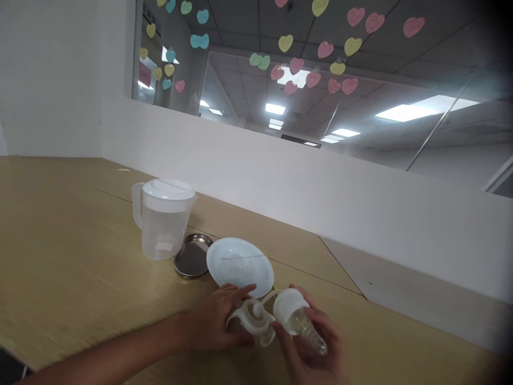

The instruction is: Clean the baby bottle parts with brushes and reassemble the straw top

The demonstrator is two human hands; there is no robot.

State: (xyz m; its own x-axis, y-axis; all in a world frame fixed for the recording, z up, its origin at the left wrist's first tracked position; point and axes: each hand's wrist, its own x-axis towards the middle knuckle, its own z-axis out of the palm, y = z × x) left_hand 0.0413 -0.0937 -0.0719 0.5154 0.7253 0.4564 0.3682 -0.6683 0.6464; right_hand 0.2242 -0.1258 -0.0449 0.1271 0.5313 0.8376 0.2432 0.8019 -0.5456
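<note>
My left hand (214,321) is closed around a translucent bottle-like container (252,318) with a white ring top and a small round white knob in its middle. A curved, handle-like part sticks out at its lower right. In my right hand (320,347) is a white cap (289,307) with a clear, ribbed, tapering piece (310,331) pointing down to the right. A pale thin strap or tube (270,295) runs between the cap and the container. Just beyond my left hand lies a white bowl (240,275), with a thin line or stick across it.
Behind the bowl, a round shallow metal dish (194,258) rests on the wooden table (80,256). A translucent lidded pitcher (165,224) stands at the left. Past the table, a white wall (240,152) rises to a window with heart-shaped notes.
</note>
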